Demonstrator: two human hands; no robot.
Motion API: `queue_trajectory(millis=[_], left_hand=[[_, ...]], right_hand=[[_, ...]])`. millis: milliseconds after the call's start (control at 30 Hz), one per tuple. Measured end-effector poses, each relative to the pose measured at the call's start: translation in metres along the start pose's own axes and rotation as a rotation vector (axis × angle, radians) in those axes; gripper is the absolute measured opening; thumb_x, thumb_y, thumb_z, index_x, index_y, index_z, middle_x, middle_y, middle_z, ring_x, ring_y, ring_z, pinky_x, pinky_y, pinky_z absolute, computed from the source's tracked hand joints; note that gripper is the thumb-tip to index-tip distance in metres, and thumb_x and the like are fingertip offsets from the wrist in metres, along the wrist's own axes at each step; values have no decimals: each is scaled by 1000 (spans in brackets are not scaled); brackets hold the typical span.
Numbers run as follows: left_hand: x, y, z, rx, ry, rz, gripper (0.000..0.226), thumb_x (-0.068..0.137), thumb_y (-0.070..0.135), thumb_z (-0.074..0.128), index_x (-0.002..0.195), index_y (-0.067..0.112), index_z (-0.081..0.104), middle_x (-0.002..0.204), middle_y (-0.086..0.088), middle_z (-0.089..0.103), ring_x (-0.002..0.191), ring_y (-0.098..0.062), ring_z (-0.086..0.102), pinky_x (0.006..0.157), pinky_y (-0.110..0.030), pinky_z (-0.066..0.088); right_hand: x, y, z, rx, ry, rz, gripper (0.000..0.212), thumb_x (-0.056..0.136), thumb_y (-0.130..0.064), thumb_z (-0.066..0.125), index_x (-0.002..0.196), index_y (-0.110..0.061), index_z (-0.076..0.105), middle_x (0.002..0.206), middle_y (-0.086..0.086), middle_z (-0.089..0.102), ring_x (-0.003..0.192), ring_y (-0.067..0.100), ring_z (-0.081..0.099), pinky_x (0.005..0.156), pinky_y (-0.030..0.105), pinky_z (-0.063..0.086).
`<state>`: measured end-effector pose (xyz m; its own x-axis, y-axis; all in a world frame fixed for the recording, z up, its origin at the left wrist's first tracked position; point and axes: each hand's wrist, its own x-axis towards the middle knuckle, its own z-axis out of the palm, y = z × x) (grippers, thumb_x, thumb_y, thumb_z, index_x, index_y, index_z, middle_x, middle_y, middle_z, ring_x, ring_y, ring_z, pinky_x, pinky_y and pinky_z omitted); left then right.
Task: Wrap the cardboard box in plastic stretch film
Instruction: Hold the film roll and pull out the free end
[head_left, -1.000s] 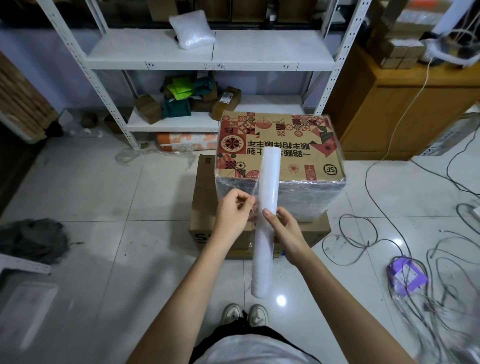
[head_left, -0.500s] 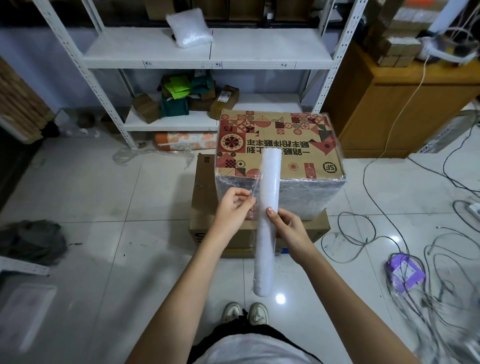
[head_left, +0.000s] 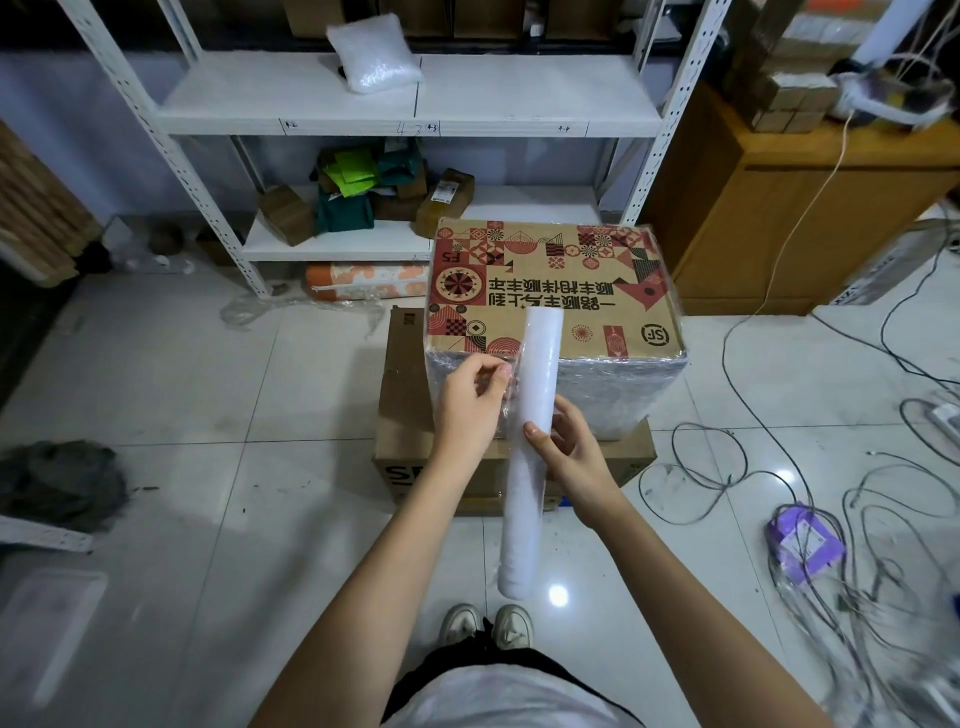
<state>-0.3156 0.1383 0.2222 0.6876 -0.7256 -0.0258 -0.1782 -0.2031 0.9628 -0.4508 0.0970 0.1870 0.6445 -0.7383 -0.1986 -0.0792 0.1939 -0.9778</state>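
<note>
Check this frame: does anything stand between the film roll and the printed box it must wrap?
Nothing visible does. The film roll, held by the right hand while the left hand pinches its loose edge, sits directly before the printed box, with only open air between.

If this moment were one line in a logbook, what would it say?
stage: freeing film end | left hand: pinches film edge | right hand: grips film roll | patterned box: sides already filmed, top bare

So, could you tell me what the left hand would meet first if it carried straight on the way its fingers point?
The left hand points rightward, so it would probably meet the stretch film roll first; depth is unclear.
</note>
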Motion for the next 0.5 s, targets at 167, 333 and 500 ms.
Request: queue_trajectory(millis=[167, 333, 500], left_hand=[[-1, 2, 2, -1, -26, -35, 13, 93, 15, 56, 81, 21, 55, 84, -3, 68, 82, -23, 66, 76, -50, 53], [-1, 7, 1, 148, -18, -11, 20, 89, 39, 60, 90, 21, 51, 84, 7, 64, 75, -16, 62, 65, -30, 50], [-2, 10, -1, 218, 23, -15, 26, 81, 47, 67, 92, 25, 57, 77, 15, 60, 68, -9, 60, 58, -25, 46]], right_hand=[[-1, -1, 3, 39, 38, -35, 43, 85, -27, 61, 125, -14, 52, 117, 6, 63, 106, 22, 61, 87, 36, 53], [1, -1, 3, -18, 34, -68, 37, 89, -15, 61, 124, -15, 51, 114, 7, 63, 103, 22, 61, 89, 39, 52], [1, -1, 3, -68, 20, -109, 37, 88, -14, 63, 123, -17, 52, 107, 0, 64, 96, 19, 63, 83, 37, 53]])
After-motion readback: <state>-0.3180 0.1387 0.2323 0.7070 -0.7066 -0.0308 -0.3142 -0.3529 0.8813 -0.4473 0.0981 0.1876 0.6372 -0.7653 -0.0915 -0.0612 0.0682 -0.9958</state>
